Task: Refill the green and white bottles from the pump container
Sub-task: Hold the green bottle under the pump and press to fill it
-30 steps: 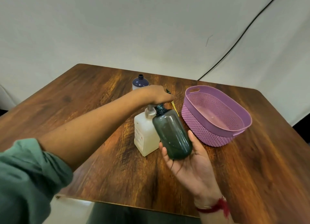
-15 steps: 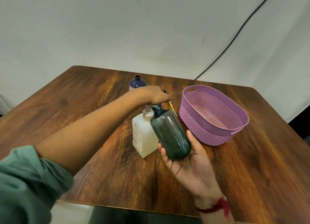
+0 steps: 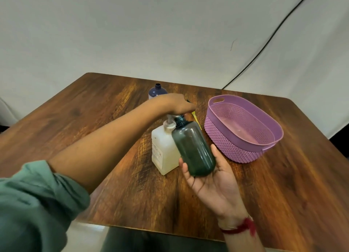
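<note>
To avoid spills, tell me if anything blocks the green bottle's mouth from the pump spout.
Nothing visible does. The dark green plastic bottle, tilted in the right hand, has its neck at the white plastic pump container, under the left hand; the spout is hidden.

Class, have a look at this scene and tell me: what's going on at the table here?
A person is refilling the green bottle from the pump container. The left hand rests on the pump head; the right hand holds the bottle tilted, its open neck just under the left hand. An uncapped blue-topped bottle stands behind, a purple basket to the right.
</note>
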